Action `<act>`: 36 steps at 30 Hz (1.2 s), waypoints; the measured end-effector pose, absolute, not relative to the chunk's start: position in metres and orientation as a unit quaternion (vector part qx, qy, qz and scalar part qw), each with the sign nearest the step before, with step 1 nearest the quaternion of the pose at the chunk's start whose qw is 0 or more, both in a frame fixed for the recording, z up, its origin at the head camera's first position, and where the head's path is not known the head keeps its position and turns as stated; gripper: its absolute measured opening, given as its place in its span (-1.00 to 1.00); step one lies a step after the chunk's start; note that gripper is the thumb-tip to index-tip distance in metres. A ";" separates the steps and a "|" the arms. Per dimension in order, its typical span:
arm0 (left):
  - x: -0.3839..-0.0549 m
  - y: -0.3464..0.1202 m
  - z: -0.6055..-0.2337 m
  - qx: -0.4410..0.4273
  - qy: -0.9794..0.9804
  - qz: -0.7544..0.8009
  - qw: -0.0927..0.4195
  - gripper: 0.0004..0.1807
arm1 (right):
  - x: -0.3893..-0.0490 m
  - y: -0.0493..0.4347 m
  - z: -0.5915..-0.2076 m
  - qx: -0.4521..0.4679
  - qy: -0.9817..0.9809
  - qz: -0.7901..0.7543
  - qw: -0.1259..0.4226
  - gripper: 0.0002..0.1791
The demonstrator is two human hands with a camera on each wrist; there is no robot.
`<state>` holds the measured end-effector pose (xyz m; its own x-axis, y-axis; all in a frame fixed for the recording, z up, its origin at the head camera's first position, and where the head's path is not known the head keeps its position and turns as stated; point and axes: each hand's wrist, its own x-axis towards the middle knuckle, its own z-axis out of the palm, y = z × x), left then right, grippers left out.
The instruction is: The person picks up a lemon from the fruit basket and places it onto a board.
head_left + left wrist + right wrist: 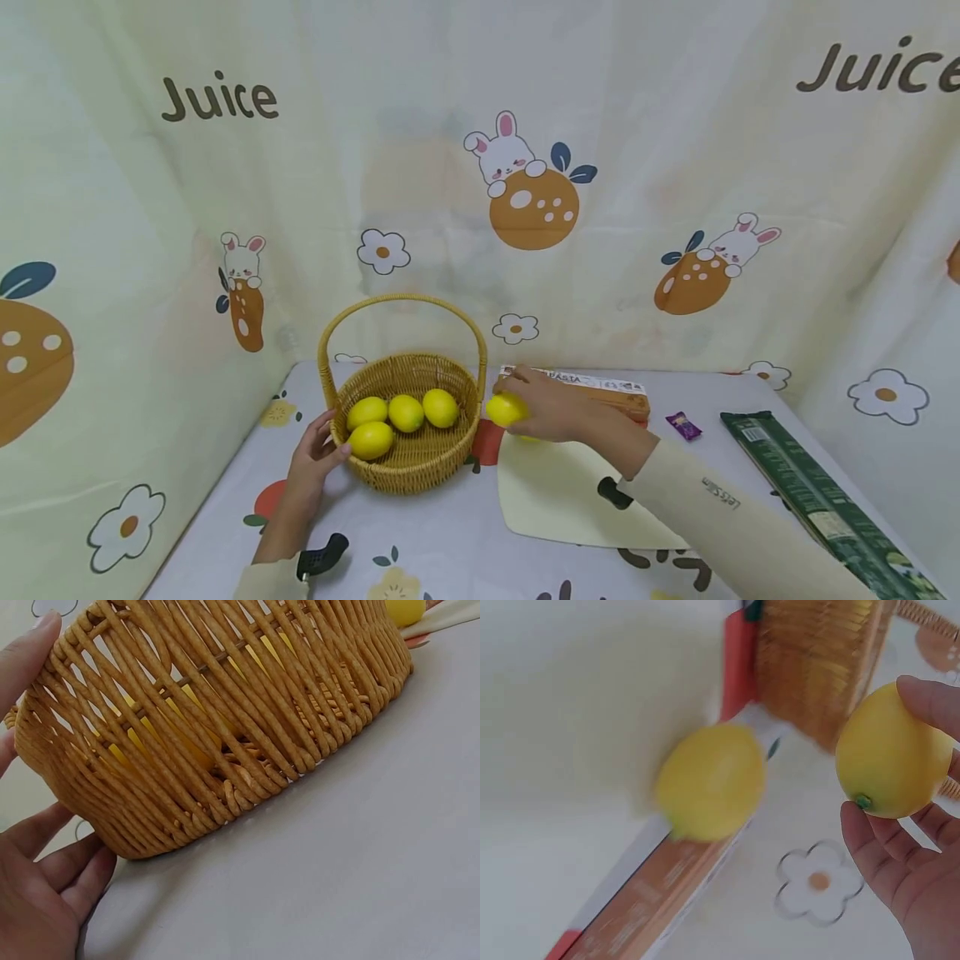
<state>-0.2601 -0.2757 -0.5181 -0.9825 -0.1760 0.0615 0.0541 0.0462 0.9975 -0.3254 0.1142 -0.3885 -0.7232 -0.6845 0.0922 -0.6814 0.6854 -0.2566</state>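
Your left hand curls thumb and fingers about the left side of a wicker basket holding four lemons. To its right, your right hand grips another lemon near the far edge of a cream board. The step appears to be handling lemons beside the basket; the next move likely calls for a secure grip. Farther back on the cloth-covered desk lies a pasta box, before a rabbit-print curtain.
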 end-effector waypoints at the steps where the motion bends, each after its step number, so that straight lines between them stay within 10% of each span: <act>1: -0.260 -0.276 -0.518 0.042 -0.717 -0.691 0.083 -0.22 | -0.326 0.120 -0.390 -0.366 0.920 -0.138 0.005 -0.44; 36: -0.260 -0.278 -0.520 0.038 -0.716 -0.692 0.083 -0.22 | -0.343 0.231 -0.459 -0.245 0.963 -0.105 0.023 -0.34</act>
<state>-0.2601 -0.2785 -0.5197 -0.9833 -0.1695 0.0665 0.0607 0.0396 0.9974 -0.3429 0.2309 -0.4588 -0.8785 -0.4777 0.0068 -0.4679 0.8575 -0.2140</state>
